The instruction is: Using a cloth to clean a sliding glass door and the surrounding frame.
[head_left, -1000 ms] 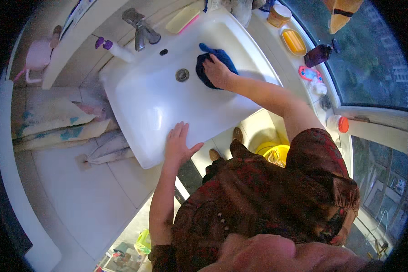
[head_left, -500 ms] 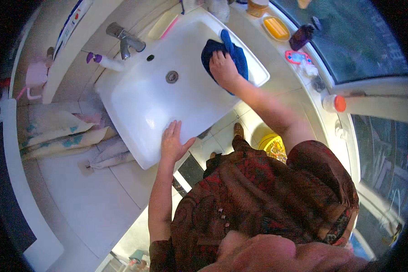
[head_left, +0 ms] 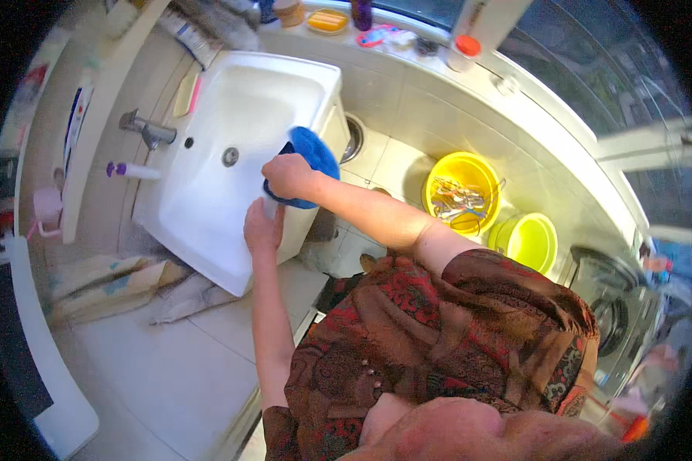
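The right hand (head_left: 291,175) is curled mostly closed around the blue cloth (head_left: 320,156), knuckles up, over the near edge of the sink (head_left: 200,211). The left hand (head_left: 262,228) is at that same edge, its thumb apart from the fingers; whether it grips the rim, or touches the cloth, I cannot tell.

With twelve at the top of the picture, the right hand lies at one o'clock from the left, just beside it. The cloth spreads from the right hand's grasp toward two o'clock, and is at one o'clock from the left hand. The right is the nearer hand, being already on it. The cloth is bunched, so its long axis is only roughly readable: about eleven to five, much like the sink edge beneath it, though the hand hides part.

From the right hand, the drain (head_left: 230,157) is between nine and ten, the pump bottle (head_left: 138,170) at nine, the tap (head_left: 148,129) and the tray (head_left: 184,95) toward ten. The soap dish (head_left: 327,28) on the ledge is just past twelve, the jar (head_left: 463,55) at two. The yellow bucket (head_left: 431,181) stands at three; the green bucket (head_left: 537,240) sits just beyond it, toward four.
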A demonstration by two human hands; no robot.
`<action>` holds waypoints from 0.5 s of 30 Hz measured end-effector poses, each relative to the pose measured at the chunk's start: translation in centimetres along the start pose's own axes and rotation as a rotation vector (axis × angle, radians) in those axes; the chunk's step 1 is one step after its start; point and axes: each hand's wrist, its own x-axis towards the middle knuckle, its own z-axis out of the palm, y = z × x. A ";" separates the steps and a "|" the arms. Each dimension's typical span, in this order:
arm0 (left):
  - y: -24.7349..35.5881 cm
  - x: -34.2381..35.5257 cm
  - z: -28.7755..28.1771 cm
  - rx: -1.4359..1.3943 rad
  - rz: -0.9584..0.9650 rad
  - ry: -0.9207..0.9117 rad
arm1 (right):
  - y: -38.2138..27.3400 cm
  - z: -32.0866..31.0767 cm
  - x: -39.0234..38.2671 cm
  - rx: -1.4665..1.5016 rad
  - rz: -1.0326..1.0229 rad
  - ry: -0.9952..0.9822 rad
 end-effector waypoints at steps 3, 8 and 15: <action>0.2 -0.6 0.1 0.032 0.025 0.081 | 2.5 -0.5 -2.8 0.592 -0.066 0.199; 1.2 -2.4 0.8 0.199 0.286 0.420 | 8.2 -2.4 -9.1 1.676 0.474 0.265; 13.0 -6.6 5.4 -0.560 0.295 0.086 | 12.9 -0.6 -14.1 1.947 0.516 0.443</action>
